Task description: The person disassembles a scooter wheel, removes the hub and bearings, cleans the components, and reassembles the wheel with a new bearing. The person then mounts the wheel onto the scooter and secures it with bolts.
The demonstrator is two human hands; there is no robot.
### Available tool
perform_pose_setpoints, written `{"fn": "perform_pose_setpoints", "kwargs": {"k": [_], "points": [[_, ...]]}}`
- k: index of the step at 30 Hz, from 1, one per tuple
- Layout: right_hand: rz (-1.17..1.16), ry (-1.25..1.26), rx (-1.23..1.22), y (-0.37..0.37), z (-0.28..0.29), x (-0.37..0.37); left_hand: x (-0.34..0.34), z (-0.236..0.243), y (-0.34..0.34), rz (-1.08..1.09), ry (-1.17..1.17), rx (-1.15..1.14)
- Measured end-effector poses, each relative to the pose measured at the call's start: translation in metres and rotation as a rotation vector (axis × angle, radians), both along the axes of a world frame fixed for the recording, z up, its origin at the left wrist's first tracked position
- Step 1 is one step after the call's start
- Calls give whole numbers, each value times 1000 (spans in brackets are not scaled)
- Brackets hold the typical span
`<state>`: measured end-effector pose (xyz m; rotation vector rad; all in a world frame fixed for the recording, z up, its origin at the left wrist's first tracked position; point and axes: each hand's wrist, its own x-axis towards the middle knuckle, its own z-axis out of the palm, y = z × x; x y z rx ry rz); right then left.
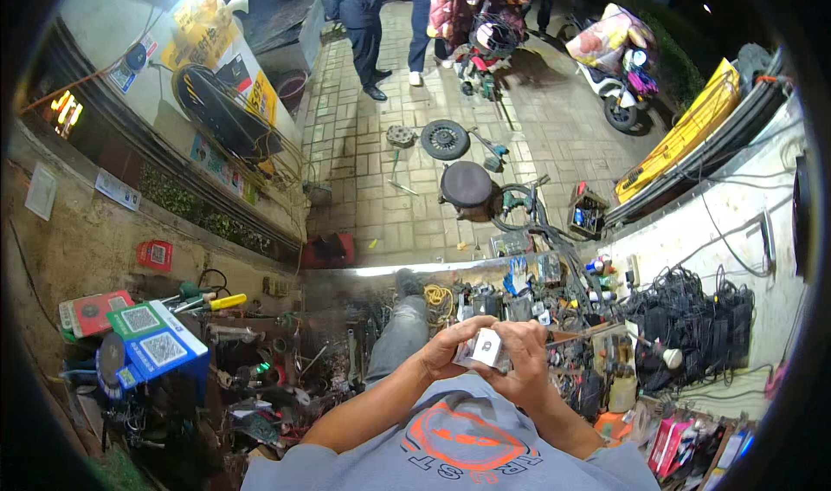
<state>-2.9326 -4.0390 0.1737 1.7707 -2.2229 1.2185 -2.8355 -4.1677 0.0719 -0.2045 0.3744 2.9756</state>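
Note:
In front of my grey shirt I hold a small white box with a dark mark on its face, and something clear, perhaps plastic, is around its left side. My left hand is closed on it from the left, fingers along the top. My right hand grips it from the right, with some fingertips raised beside it. Both hands are close together. Behind them lie yellow cord and a crowded spread of tools and parts.
A doorway step leads to paving with a round stool, a loose wheel and scattered tools. Two scooters and several people are beyond. QR signs crowd the left; cable bundles hang at the right.

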Motion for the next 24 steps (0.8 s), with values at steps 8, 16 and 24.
{"fn": "perform_pose_setpoints", "kwargs": {"k": [8,16,24], "points": [[61,-66,86,-191,-37,-98,-90,-72,-177,146,-61,-80],[486,-17,246,-375,-51,-145,-99,-38,-317,442,-217,-116],[968,-57,295,-510,-98,-167,-105,-77,-354,775,-128,89]]}}
